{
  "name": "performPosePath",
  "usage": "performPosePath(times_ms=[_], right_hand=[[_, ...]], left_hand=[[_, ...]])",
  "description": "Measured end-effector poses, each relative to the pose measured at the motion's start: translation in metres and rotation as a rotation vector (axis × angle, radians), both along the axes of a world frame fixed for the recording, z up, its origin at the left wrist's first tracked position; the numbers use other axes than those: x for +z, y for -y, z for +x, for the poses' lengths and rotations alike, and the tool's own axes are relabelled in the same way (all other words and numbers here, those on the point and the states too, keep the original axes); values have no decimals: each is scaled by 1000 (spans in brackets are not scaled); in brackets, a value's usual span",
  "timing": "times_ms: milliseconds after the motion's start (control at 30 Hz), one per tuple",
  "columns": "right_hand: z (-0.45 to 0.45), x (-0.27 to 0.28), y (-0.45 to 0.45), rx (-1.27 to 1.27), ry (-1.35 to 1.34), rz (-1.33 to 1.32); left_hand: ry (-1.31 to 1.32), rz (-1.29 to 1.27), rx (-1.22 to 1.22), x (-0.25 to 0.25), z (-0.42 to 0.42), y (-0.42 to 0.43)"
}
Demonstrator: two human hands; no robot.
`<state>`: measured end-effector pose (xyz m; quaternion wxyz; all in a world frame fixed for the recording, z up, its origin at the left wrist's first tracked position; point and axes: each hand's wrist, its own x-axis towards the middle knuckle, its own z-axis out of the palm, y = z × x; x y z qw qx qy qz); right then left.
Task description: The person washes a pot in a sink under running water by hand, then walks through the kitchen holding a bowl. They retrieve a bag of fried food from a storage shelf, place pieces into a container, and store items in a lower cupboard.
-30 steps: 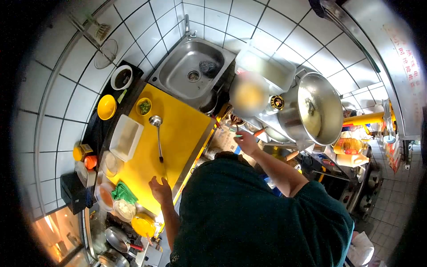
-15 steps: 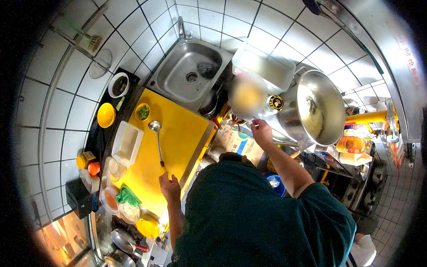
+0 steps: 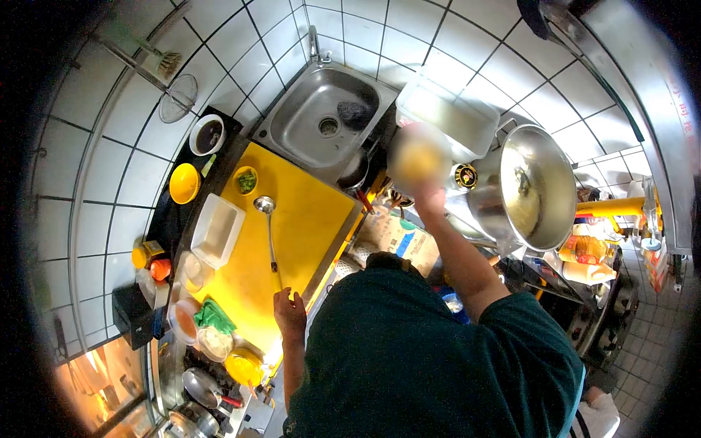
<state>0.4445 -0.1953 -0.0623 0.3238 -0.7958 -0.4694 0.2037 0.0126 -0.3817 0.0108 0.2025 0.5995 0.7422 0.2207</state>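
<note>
My left hand point(image 3: 290, 314) is at the lower right edge of the yellow board point(image 3: 299, 212), its fingers loosely bent and apart, by the handle end of a metal ladle point(image 3: 271, 237) that lies on the board. Whether a fingertip touches the handle is unclear. My right hand point(image 3: 431, 203) reaches to the near edge of a blurred round patch with something yellow point(image 3: 420, 159) in it. Blur hides its fingertips and anything in them. Beside that patch stands a container with a black and gold lid point(image 3: 465, 176). A large steel pot point(image 3: 540, 190) is to its right.
A sink point(image 3: 321, 109) is in the corner, with a clear tub point(image 3: 449, 117) at its right. On the board's left are a white tray point(image 3: 217, 231) and a small bowl of greens point(image 3: 245, 180). A yellow bowl point(image 3: 185, 183) and a green cloth point(image 3: 214, 316) lie further left.
My right hand has moved up from over the cardboard box to the blurred patch. My left hand has shifted slightly right and closer to the ladle's handle end. The view has shifted slightly.
</note>
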Motion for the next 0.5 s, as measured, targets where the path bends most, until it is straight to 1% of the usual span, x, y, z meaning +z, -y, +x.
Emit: performPosePath(times_ms=[67,133,167,233,267,300,367,400,433,467,500], right_hand=[[7,-16,-4,-33,-110,-33],[15,-50,-4,-5,-165,106],[14,-57,-5,12,-193,175],[4,-20,3,114,65,87],[-6,12,9,166,193,44],[-22,42,12,172,219,65],[-45,69,16,234,185,50],[-57,84,17,267,167,43],[-74,112,18,285,24,-19],[-85,112,17,336,33,-13],[-94,112,16,389,43,-8]], left_hand=[[1,10,-15,1,-3,0],[30,18,-27,0,-8,-1],[45,23,-31,-1,-10,-2],[82,73,-49,-1,-15,-6],[97,98,-57,-2,-17,-9],[140,109,-48,-4,-19,-14],[224,134,-33,-8,-17,-27],[247,45,-12,0,-12,-37],[372,-30,6,10,-4,-49],[497,-102,25,17,3,-63],[704,-160,14,16,10,-77]])
